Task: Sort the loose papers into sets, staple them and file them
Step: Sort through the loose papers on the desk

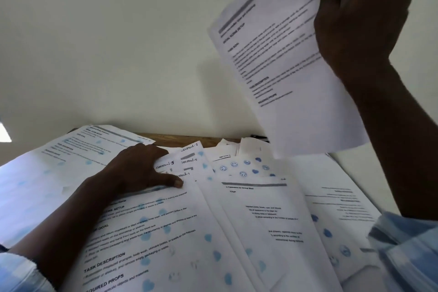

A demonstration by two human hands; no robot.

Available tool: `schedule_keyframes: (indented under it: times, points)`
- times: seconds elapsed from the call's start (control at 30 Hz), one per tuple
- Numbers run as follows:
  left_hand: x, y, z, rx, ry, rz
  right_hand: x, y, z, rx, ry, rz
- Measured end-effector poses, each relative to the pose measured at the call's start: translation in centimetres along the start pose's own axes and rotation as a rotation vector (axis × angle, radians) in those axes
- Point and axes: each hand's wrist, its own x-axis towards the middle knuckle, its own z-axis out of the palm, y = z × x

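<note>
Loose printed papers (237,220) lie spread and overlapping across the table, many stamped with blue hearts and smiley faces and hand-marked with section numbers. My left hand (139,168) rests flat on the fanned sheets at centre left, its thumb pressing a page headed by a grey bar. My right hand (360,14) is raised high at the upper right and grips the top edge of a printed sheet (284,66), which hangs tilted in the air above the spread.
A strip of the wooden table edge (175,138) shows at the back, against a plain pale wall (118,42). A dark pen-like object (258,136) lies at the back behind the papers. Another stack of pages (71,156) lies at far left.
</note>
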Motion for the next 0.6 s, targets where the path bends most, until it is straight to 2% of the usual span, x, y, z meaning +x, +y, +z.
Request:
schedule_keyframes:
  times: [0.13,0.27,0.33,0.4,0.43,0.47,0.53,0.6]
  points:
    - [-0.3,-0.1,-0.1,0.003,-0.032,0.004,1.4,2.5,-0.2,0.239,-0.272,0.203]
    - [-0.7,-0.3,0.1,0.023,0.004,0.015,-5.2,2.6,0.1,0.405,-0.611,0.388]
    - [-0.3,-2.5,0.7,-0.162,-0.037,0.048,-10.9,1.3,-0.1,0.443,-0.758,0.402]
    - [0.1,-3.7,1.2,-0.229,-0.041,0.027,-16.2,-0.5,-0.9,0.487,-0.928,0.431]
    - [-0.2,-2.4,1.3,-0.234,-0.08,0.128,-18.5,-1.4,-1.4,0.51,-1.0,0.449]
    - [-0.3,-1.7,0.9,-0.265,-0.119,0.041,-20.4,-2.0,-1.6,0.513,-1.052,0.448]
    - [-0.4,-0.1,0.1,-0.081,0.031,-0.028,-23.1,-2.6,-1.9,0.462,-1.099,0.41]
    - [-1.3,0.2,-0.9,-0.14,0.051,0.034,-24.4,-2.9,-2.0,0.398,-1.12,0.372]
